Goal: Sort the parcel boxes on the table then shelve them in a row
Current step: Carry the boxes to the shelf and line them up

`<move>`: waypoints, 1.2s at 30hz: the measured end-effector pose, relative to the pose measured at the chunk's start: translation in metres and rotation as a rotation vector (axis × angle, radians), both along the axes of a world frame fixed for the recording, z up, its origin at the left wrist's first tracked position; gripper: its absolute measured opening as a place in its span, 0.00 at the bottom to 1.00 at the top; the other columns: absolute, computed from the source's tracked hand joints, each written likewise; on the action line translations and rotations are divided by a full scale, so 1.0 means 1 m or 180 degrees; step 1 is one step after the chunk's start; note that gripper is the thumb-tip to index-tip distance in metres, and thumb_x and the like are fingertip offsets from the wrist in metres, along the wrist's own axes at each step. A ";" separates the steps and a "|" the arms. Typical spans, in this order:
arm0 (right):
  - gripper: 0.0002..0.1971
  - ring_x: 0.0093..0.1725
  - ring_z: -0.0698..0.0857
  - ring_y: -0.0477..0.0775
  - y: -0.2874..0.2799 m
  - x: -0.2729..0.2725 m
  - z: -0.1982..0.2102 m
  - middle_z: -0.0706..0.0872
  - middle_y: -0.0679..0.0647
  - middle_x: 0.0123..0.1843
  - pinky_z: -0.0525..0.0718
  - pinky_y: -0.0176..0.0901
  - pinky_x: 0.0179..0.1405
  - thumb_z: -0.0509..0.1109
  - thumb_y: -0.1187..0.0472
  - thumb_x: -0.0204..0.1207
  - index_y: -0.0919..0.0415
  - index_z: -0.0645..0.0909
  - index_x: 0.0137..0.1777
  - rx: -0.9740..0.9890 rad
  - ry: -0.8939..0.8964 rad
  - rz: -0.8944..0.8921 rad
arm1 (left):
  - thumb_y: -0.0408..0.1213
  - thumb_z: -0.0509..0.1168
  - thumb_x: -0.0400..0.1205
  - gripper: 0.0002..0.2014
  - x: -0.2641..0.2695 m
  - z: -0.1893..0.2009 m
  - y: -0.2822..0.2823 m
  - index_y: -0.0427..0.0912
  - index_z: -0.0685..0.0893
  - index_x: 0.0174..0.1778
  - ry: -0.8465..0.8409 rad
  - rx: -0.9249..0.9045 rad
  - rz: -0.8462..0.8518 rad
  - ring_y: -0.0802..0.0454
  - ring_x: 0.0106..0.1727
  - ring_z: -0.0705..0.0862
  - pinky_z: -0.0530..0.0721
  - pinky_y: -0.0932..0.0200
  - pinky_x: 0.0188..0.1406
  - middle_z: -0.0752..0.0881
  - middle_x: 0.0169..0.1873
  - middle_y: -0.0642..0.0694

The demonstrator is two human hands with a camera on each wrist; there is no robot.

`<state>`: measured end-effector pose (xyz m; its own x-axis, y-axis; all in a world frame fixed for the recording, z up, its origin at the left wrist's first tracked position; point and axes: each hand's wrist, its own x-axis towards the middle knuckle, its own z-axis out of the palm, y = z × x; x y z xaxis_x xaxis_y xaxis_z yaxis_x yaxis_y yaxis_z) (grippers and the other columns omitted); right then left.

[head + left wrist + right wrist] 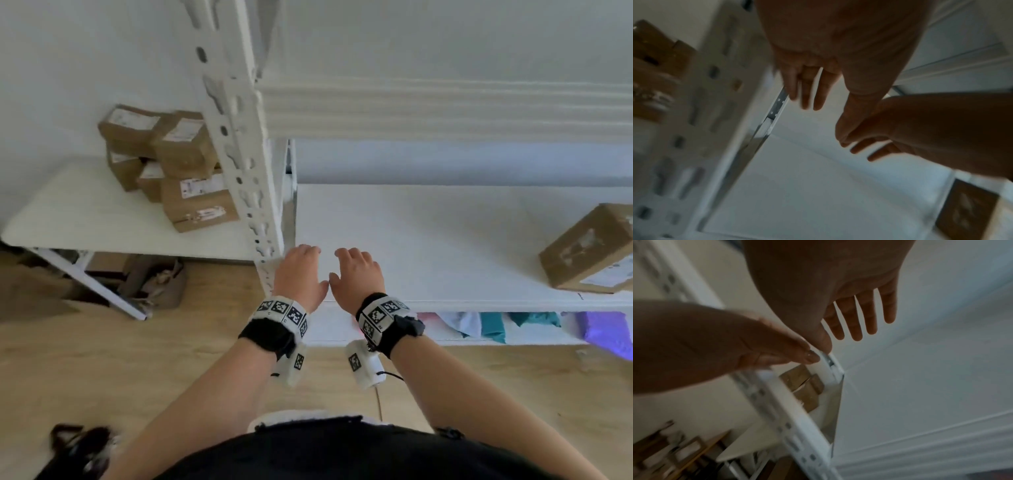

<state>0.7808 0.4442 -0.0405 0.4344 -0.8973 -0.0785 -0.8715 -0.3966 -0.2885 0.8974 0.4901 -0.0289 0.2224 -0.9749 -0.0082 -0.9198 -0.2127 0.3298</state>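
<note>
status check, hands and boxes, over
Left hand and right hand open, empty, at shelf edge. One box shelved, pile on table. Nothing blocking.

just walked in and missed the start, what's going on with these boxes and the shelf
A person is moving parcel boxes from a table onto a shelf. Right now both hands are empty: the left hand and right hand hover open, side by side, at the shelf's front left corner. One box sits on the shelf at the far right. A pile of boxes still waits on the table to the left.
</note>
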 end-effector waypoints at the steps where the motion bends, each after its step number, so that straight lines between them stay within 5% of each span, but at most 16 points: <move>1: 0.18 0.66 0.77 0.59 0.006 0.017 -0.001 0.80 0.55 0.66 0.75 0.51 0.65 0.62 0.57 0.81 0.58 0.73 0.70 0.0064 0.0071 0.0090 | 0.40 0.69 0.81 0.22 0.010 0.001 0.010 0.46 0.77 0.71 -0.0021 0.0116 -0.0151 0.47 0.64 0.82 0.81 0.52 0.63 0.84 0.63 0.47; 6: 0.18 0.60 0.84 0.58 0.027 0.086 -0.006 0.85 0.53 0.63 0.83 0.49 0.57 0.63 0.61 0.77 0.50 0.79 0.67 0.0761 0.0491 0.0258 | 0.44 0.71 0.80 0.08 0.078 -0.003 0.050 0.53 0.85 0.54 -0.0010 0.0509 0.0103 0.55 0.45 0.87 0.86 0.57 0.45 0.89 0.47 0.56; 9: 0.23 0.57 0.86 0.59 0.033 0.102 -0.009 0.87 0.54 0.62 0.85 0.46 0.51 0.62 0.59 0.76 0.48 0.79 0.72 0.1061 0.0465 -0.0019 | 0.42 0.72 0.80 0.10 0.119 -0.012 0.077 0.49 0.85 0.57 0.0097 0.0730 0.0496 0.55 0.43 0.83 0.76 0.62 0.40 0.88 0.49 0.55; 13: 0.24 0.58 0.84 0.60 0.050 0.124 -0.007 0.83 0.59 0.67 0.82 0.48 0.52 0.59 0.54 0.82 0.58 0.71 0.77 0.1238 0.1380 0.0402 | 0.40 0.72 0.79 0.21 0.153 -0.029 0.102 0.53 0.80 0.69 0.0458 0.0819 0.0935 0.54 0.53 0.85 0.82 0.58 0.51 0.87 0.57 0.55; 17: 0.10 0.42 0.83 0.55 0.079 0.185 -0.010 0.85 0.57 0.53 0.76 0.42 0.33 0.61 0.56 0.81 0.61 0.80 0.54 0.1203 0.1210 0.0944 | 0.42 0.71 0.79 0.22 0.173 -0.037 0.120 0.55 0.78 0.70 0.0533 0.0916 0.1119 0.52 0.56 0.84 0.83 0.55 0.55 0.86 0.61 0.53; 19: 0.09 0.38 0.81 0.53 0.089 0.216 -0.004 0.85 0.55 0.49 0.73 0.41 0.29 0.62 0.56 0.81 0.60 0.79 0.52 0.1021 0.1000 0.1046 | 0.42 0.70 0.80 0.23 0.190 -0.038 0.129 0.52 0.77 0.72 0.0462 0.0869 0.1150 0.49 0.63 0.83 0.81 0.53 0.62 0.84 0.65 0.51; 26: 0.14 0.54 0.82 0.61 0.085 0.286 0.019 0.83 0.58 0.57 0.83 0.52 0.49 0.59 0.54 0.82 0.59 0.76 0.64 0.0338 0.0524 0.1407 | 0.45 0.72 0.78 0.27 0.261 -0.013 0.141 0.53 0.74 0.74 0.0492 0.0573 0.1600 0.47 0.65 0.82 0.80 0.51 0.60 0.82 0.66 0.51; 36: 0.20 0.65 0.79 0.61 0.037 0.386 0.016 0.81 0.58 0.66 0.80 0.55 0.61 0.63 0.51 0.82 0.60 0.75 0.69 0.0278 -0.0385 0.1175 | 0.47 0.73 0.78 0.32 0.355 -0.006 0.111 0.55 0.70 0.77 0.0855 0.0162 0.2141 0.49 0.66 0.82 0.82 0.46 0.64 0.81 0.68 0.52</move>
